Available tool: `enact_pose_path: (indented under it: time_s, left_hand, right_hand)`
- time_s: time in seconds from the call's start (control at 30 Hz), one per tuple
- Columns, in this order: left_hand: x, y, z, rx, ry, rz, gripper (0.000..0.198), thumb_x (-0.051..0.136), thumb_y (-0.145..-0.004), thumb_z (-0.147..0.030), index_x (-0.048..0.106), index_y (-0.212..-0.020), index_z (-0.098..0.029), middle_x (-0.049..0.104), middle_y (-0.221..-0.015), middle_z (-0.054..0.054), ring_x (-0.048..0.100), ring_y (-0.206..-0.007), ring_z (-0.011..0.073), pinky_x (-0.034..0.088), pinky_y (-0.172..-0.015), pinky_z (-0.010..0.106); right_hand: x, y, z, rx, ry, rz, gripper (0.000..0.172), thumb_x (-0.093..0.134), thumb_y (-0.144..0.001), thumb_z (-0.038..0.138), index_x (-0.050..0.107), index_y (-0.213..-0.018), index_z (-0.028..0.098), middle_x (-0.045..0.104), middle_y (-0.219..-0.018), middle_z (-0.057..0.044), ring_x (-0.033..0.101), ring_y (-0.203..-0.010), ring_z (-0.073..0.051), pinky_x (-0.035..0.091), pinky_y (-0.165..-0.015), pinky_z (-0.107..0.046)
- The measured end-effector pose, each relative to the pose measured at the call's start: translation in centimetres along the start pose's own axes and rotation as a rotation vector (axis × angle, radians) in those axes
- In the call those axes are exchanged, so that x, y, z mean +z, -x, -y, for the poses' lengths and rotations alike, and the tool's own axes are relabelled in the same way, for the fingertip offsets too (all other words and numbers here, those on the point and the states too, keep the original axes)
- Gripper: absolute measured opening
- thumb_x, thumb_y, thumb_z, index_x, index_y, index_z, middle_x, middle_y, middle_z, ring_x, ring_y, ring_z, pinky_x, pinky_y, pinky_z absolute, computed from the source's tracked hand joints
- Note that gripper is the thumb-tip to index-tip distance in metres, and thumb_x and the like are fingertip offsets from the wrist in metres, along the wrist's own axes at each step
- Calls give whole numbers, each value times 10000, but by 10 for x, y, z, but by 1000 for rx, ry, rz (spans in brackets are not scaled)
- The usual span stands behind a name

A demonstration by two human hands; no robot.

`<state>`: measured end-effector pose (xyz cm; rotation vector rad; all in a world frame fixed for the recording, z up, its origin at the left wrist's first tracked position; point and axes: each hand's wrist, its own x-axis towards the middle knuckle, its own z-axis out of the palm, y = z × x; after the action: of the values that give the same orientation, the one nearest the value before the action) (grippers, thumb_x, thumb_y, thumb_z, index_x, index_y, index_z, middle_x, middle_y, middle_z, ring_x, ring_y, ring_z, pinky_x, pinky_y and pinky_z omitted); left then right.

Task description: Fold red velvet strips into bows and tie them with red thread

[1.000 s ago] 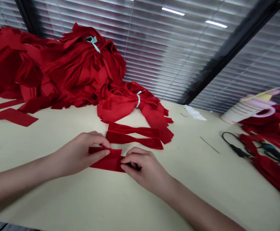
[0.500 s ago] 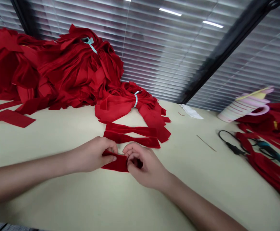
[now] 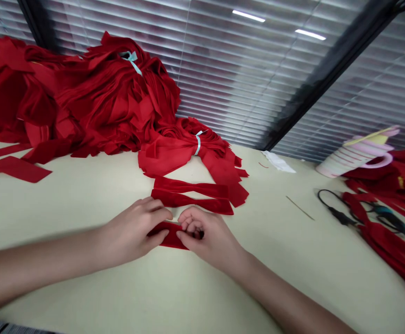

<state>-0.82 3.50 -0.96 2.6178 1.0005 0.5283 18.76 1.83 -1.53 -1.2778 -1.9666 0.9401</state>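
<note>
A short red velvet ribbon strip (image 3: 173,237) lies on the pale table between my hands, its ends partly hidden under the fingers. My left hand (image 3: 138,229) grips the strip's left part, thumb on the near side and fingers curled over the far edge. At its right part my right hand (image 3: 211,239) pinches the strip, thumb on top and fingers curled. Just beyond the hands, two red ribbon pieces (image 3: 195,204) lie side by side, each narrowed at the middle. Behind them rests a bundle of red ribbons (image 3: 188,144) bound with a light blue tie (image 3: 198,144).
A large heap of red ribbons (image 3: 94,102) fills the back left against the window blinds (image 3: 223,69). A loose strip (image 3: 17,169) lies at left. Rightward stand a striped mug (image 3: 353,160), a teal-handled tool with a black cord (image 3: 393,220), and more red ribbons (image 3: 379,246).
My left hand has slid slightly right along the strip, covering more of it. My right thumb has moved left onto the strip's face. The view has shifted slightly.
</note>
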Motion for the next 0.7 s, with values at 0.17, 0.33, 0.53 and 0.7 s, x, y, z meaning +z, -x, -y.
enact_pose_path:
  time_s: [0.17, 0.33, 0.53, 0.7]
  left_hand:
    - [1, 8, -14, 276, -218, -91, 164, 484, -886, -115, 591, -767, -155, 610, -855, 35, 491, -893, 212, 310, -781, 388]
    - [4, 15, -20, 279, -222, -30, 102, 524, -872, -73, 585, -898, -150, 623, -880, 24, 516, -882, 183, 308, -791, 360]
    - [6, 14, -18, 289, -258, -16, 99, 511, -869, -78, 594, -873, -130, 618, -886, 47, 537, -839, 188, 379, -769, 338]
    - [4, 14, -21, 354, -347, 11, 198, 487, -835, -43, 611, -972, -115, 636, -902, 86, 557, -869, 218, 459, -754, 333]
  right_hand:
    - [0, 0, -1, 4, -23, 2, 169, 570, -671, 48, 524, -754, 188, 560, -677, 49, 487, -534, -63, 418, -490, -178]
    - [-1, 0, -3, 11, -43, 2, 173, 576, -676, 48, 535, -772, 187, 558, -689, 47, 493, -551, -62, 423, -497, -172]
    - [-1, 0, -2, 48, -75, 33, 193, 586, -674, 39, 526, -785, 186, 552, -681, 46, 501, -552, -65, 432, -502, -170]
    - [-1, 2, -1, -50, 36, -12, 173, 578, -684, 27, 545, -753, 182, 537, -760, 24, 458, -512, -47, 415, -485, -178]
